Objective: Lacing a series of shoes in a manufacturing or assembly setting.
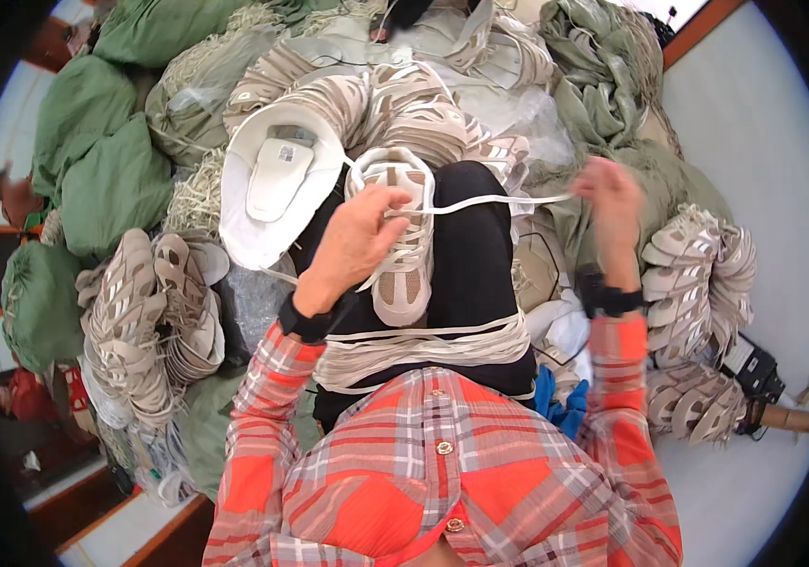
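Note:
A beige and white sneaker upper (403,283) lies on my dark-trousered lap, toe toward me, with pale laces threaded through it. My left hand (355,234) is closed at its left side near the eyelets; what lies between thumb and fingers is partly hidden. A white shoelace (494,199) runs taut from the upper to my right hand (610,194), which is raised to the right, slightly blurred, and pinches the lace's far end. Over my thighs lies a bundle of loose off-white laces (423,352). A white curved piece (246,222) with a pale insole-shaped patch rests beside my left hand.
Stacked shoe uppers (414,109) lie beyond my knees, with more stacks to the left (126,321) and right (693,274). Green cloth sacks (107,180) crowd the left. A blue glove-like cloth (560,402) sits by my right hip, and a black device (752,369) lies farther right.

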Motion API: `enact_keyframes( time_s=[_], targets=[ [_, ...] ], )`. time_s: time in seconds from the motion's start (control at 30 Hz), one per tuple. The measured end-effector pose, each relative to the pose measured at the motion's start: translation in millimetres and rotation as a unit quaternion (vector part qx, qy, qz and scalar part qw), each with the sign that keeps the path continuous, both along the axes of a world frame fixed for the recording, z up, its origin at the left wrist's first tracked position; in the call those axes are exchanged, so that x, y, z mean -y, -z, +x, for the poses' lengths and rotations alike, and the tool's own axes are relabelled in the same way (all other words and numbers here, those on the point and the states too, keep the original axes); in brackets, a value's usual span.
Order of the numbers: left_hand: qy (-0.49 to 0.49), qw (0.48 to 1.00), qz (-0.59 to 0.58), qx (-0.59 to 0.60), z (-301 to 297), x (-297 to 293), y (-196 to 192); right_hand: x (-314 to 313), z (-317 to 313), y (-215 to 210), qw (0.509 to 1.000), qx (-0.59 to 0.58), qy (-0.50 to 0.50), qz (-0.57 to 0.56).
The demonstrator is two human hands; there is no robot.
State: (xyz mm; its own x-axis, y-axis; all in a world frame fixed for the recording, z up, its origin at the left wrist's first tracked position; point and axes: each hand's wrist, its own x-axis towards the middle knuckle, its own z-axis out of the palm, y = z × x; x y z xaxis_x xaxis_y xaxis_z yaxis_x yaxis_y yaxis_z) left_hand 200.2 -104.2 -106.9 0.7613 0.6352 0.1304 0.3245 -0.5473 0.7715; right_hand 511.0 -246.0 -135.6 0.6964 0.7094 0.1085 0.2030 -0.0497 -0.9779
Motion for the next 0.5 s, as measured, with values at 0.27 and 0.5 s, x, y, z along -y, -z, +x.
enact_keyframes(
  time_s=[0.27,0.5],
  targets=[
    [-0.091,0.989,0.11,-0.034,-11.9,-5.7,11.4,-50.0,-124.4,9.5,0.957,0.243,-0.157,0.007],
    [0.038,0.961,0.232,-0.147,-23.7,-16.9,6.1,-47.8,-135.8,13.9,0.899,0.35,-0.258,-0.053]
  ],
)
